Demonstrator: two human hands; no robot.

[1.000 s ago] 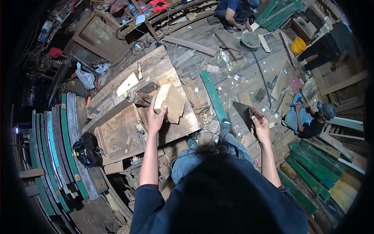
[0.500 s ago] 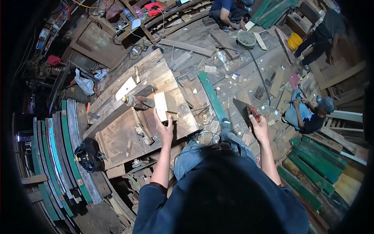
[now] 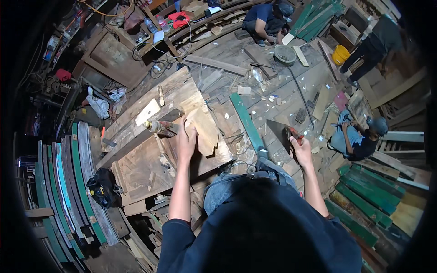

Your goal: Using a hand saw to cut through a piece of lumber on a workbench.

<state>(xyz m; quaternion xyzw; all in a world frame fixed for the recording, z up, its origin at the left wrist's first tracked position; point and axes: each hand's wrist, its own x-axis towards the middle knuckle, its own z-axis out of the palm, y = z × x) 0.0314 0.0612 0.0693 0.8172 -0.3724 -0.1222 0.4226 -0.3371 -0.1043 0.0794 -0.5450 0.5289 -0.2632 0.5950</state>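
My left hand (image 3: 185, 144) grips the near left edge of a pale wooden block (image 3: 205, 133), its thumb on the broad, angular face. The block is tilted above the workbench (image 3: 132, 170); whether it touches the bench I cannot tell. Just left of that hand, a bottle (image 3: 157, 127) leans along a thick beam (image 3: 134, 139) lying on the bench. Off to the right, my right hand (image 3: 301, 152) is closed round the red and dark handle of a handsaw (image 3: 276, 130). The saw's blade points away and to the left, over the floor, apart from the block.
A green plank (image 3: 246, 119) lies on the scrap-strewn floor ahead of my legs. Long boards (image 3: 82, 182) stand in rows at the left, beside a black bag (image 3: 104, 187). Green boards (image 3: 371, 191) are stacked at the right. Three other people crouch or bend farther off.
My left hand has moved slightly forward and turned the wooden block, so a broad face now shows. The saw's blade has swung a little to the left.
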